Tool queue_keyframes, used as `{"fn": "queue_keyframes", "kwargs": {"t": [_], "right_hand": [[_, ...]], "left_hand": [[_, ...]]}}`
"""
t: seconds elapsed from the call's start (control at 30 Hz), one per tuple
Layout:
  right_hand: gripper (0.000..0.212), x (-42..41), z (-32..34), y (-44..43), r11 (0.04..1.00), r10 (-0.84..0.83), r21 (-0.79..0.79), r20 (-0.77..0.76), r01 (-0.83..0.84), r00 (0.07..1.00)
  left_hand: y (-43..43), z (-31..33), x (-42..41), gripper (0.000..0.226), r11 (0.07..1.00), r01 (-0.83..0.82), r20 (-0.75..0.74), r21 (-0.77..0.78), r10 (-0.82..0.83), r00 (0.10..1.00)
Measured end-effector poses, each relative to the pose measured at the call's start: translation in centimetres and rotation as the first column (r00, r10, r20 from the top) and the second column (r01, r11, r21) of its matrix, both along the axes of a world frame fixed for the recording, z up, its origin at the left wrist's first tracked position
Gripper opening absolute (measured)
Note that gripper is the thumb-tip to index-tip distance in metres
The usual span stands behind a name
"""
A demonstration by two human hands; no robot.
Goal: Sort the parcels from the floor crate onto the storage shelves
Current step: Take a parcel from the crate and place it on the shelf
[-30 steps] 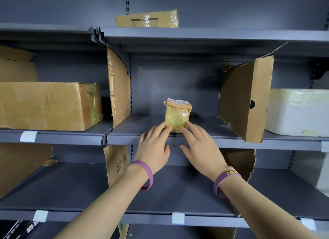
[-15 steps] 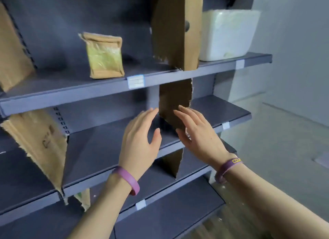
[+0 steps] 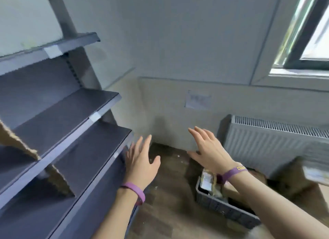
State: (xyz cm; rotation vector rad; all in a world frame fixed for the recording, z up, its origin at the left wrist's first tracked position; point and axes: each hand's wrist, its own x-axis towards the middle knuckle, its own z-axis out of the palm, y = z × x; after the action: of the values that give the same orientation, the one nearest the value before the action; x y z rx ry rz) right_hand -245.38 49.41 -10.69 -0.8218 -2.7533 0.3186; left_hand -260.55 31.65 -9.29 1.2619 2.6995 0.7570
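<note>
Head camera caught both hands empty, fingers straight and spread. The left hand point(image 3: 142, 165) hovered at 6 o'clock, just beside the edge of the storage shelves point(image 3: 71, 124) filling 9 o'clock. The right hand point(image 3: 208, 149) hung at 5 o'clock. Below its wrist, the grey floor crate point(image 3: 219, 207) sat on the floor with parcels point(image 3: 206, 180) inside; a radiator point(image 3: 267, 140) stood at 3 o'clock.

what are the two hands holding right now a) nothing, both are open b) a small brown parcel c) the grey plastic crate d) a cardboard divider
a: the left hand and right hand show spread fingers with nothing in them, and the grey plastic crate sits untouched on the floor.
</note>
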Motion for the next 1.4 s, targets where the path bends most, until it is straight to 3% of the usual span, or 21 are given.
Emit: {"fn": "queue_keyframes", "kwargs": {"t": [0.37,0.63,0.93,1.1,1.2,1.4], "right_hand": [[0.078,16.3,-8.7,16.4,0.936,-0.296,-0.119,0.237,0.330,0.925],[0.076,18.4,-13.8,23.8,0.849,-0.419,-0.164,0.371,0.503,0.828],[0.070,19.9,-21.9,30.3,0.663,-0.523,-0.246,0.522,0.707,0.673],[0.070,21.0,-29.0,33.6,0.606,-0.491,-0.306,0.583,0.734,0.648],[0.069,21.9,-34.6,35.5,0.591,-0.446,-0.337,0.620,0.732,0.646],[0.071,24.3,-49.8,37.9,0.526,-0.393,-0.385,0.681,0.758,0.618]], "left_hand": [[19.9,-8.9,10.1,0.067,0.943,0.231,0.202,-0.238,-0.184,0.962],[33.6,-14.7,10.8,0.066,0.857,0.440,0.285,-0.268,-0.366,0.886],[44.5,-23.2,10.7,0.065,0.690,0.589,0.390,-0.420,-0.449,0.804],[48.1,-30.0,11.6,0.060,0.646,0.613,0.396,-0.454,-0.470,0.789],[48.5,-35.4,11.9,0.060,0.574,0.614,0.401,-0.542,-0.466,0.789],[49.6,-50.4,14.0,0.062,0.555,0.530,0.422,-0.641,-0.322,0.847]]}}
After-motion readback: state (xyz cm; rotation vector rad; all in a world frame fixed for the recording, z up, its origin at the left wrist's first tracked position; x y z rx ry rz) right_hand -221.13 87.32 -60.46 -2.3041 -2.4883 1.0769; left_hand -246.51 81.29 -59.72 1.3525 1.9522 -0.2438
